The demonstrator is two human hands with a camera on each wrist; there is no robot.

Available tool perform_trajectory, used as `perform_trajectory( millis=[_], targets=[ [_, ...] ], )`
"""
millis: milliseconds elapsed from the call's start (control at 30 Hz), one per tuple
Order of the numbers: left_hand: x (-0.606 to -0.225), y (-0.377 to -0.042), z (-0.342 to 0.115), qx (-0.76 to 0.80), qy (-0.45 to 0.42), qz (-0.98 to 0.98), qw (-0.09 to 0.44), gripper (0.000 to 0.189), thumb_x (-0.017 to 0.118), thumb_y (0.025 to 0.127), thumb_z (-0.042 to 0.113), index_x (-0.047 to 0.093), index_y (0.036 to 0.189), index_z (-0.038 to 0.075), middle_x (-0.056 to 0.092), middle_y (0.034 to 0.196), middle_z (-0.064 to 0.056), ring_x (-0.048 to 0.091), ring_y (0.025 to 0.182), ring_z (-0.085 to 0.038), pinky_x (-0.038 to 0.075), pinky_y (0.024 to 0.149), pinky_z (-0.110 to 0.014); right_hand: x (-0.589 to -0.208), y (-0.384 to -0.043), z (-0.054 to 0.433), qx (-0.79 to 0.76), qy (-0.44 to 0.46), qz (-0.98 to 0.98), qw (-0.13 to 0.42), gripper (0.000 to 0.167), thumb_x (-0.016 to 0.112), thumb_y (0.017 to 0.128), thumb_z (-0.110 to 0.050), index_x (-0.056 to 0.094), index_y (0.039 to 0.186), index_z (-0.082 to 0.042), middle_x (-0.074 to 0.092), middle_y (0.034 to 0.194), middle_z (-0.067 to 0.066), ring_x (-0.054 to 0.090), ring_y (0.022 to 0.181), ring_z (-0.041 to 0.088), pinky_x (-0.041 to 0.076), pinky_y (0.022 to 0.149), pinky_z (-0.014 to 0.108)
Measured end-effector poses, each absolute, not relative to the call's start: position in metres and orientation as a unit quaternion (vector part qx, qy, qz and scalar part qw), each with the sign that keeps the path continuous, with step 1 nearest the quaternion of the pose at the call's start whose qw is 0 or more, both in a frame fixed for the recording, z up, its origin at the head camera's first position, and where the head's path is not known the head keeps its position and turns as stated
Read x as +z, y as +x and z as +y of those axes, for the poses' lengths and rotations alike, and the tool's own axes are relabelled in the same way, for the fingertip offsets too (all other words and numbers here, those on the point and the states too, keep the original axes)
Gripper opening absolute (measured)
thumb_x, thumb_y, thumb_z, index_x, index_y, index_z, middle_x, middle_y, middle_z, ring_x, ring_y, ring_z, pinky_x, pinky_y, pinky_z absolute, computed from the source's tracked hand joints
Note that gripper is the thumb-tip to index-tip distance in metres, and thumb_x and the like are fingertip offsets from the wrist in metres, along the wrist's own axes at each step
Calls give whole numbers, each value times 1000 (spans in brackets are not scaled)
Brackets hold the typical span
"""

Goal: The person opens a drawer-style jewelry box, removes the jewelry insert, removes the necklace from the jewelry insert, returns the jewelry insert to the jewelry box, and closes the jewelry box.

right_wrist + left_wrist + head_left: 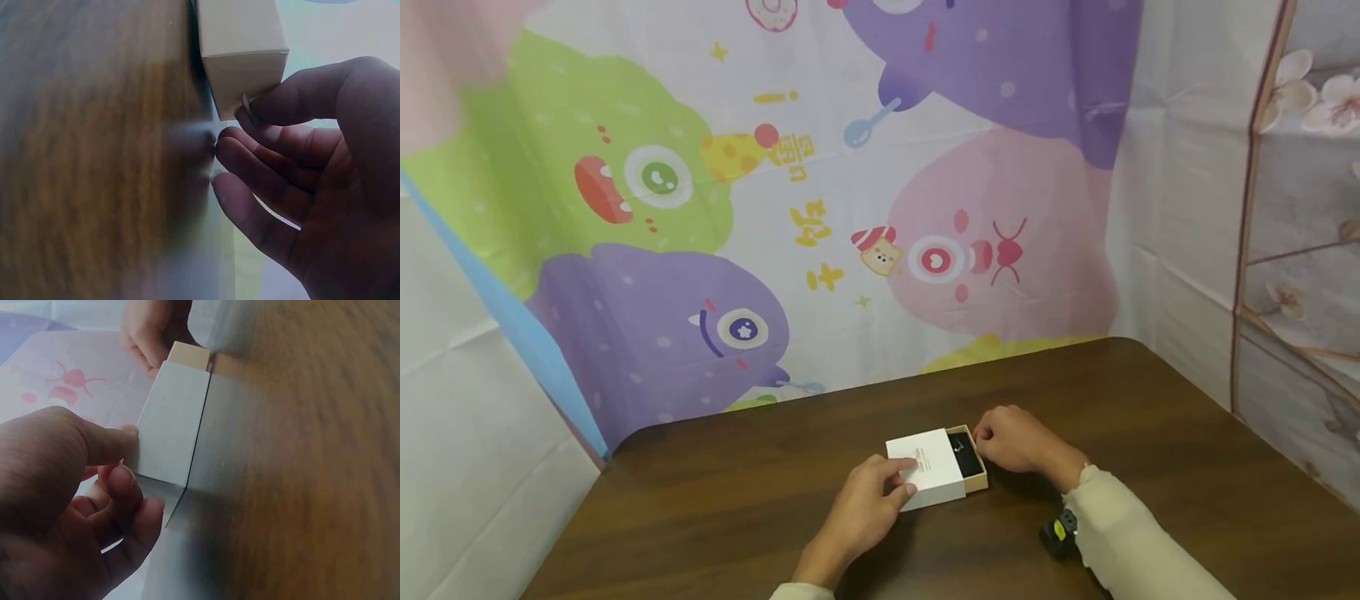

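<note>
A white sliding gift box (931,483) with small print on its lid lies on the table. Out of its right end juts a kraft-brown drawer (976,482), holding a black insert (966,454) with a small shiny piece of jewelry, too small to make out. My left hand (868,502) grips the left end of the white sleeve (172,422), one finger laid over the top. At the drawer's outer end, my right hand (1015,439) pinches what looks like a small pull tab (246,104) between thumb and forefinger; its other fingers curl loosely below.
The dark wooden table (715,500) runs back to a wall hung with a cartoon-print cloth (820,208). A black device with a yellow mark (1060,533) sits at the right wrist. Flower-patterned cloth (1307,250) hangs along the right side.
</note>
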State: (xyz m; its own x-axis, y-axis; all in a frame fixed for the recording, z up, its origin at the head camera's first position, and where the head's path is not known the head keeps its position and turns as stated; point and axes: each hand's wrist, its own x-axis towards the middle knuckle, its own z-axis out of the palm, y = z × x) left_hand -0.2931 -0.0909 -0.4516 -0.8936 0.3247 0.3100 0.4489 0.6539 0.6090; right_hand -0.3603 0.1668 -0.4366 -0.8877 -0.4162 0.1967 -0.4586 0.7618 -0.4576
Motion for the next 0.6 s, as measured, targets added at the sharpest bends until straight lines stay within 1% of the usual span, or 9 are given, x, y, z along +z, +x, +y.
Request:
perform_trajectory(
  millis=[100,167,200,233,267,333,400,433,600],
  targets=[
    [-451,-293,-93,-362,-220,-901,91,29,74,90,10,74,119,10,51,83,9,48,73,-9,40,64,-25,-436,-361,165,255,233,-938,38,28,60,81,-5,59,57,-17,69,88,-2,56,74,14,49,74,38],
    [-453,-292,-94,-368,-228,-897,89,28,74,90,10,74,118,9,50,83,8,48,73,-10,40,65,-25,-438,-360,165,255,231,-938,32,29,60,81,-4,57,56,-17,69,90,-2,55,75,13,49,75,38],
    [-453,-292,-94,-369,-230,-896,90,28,74,90,9,74,118,8,50,83,8,47,73,-9,40,65,-25,-439,-360,165,259,233,-937,30,28,60,81,-4,57,56,-17,69,89,-1,55,74,13,49,74,38],
    [-454,-292,-95,-371,-232,-895,90,28,74,90,9,73,118,8,50,82,8,47,73,-9,40,65,-25,-440,-360,165,260,236,-936,31,28,60,81,-4,57,56,-17,70,91,0,56,76,13,50,75,39],
    [-454,-292,-96,-371,-232,-895,90,29,74,90,9,73,118,8,49,82,8,46,73,-9,40,65,-25,-441,-360,165,262,238,-935,30,28,60,81,-4,57,56,-16,70,89,1,55,75,13,49,74,39],
    [-455,-293,-97,-373,-233,-894,88,29,74,90,9,73,119,8,49,82,8,46,73,-8,40,65,-25,-441,-361,165,262,242,-934,34,27,60,81,-4,58,57,-17,70,90,2,57,78,13,51,76,39],
    [-455,-294,-97,-375,-232,-894,85,29,74,91,10,73,120,8,49,83,8,45,73,-7,40,65,-24,-441,-362,166,264,243,-933,37,26,60,81,-3,58,58,-16,69,87,2,56,76,15,50,74,39],
    [-455,-294,-97,-376,-232,-894,82,29,73,91,10,73,120,8,49,83,8,45,73,-7,40,66,-24,-441,-362,166,262,242,-933,41,26,60,80,-4,59,58,-17,70,90,2,57,78,14,51,76,40],
    [-454,-296,-94,-382,-236,-890,82,29,73,91,9,73,120,8,49,83,8,46,74,-7,41,66,-24,-441,-364,172,262,246,-932,50,22,61,79,-3,63,61,-16,70,90,2,59,81,16,52,78,40]
  ],
)
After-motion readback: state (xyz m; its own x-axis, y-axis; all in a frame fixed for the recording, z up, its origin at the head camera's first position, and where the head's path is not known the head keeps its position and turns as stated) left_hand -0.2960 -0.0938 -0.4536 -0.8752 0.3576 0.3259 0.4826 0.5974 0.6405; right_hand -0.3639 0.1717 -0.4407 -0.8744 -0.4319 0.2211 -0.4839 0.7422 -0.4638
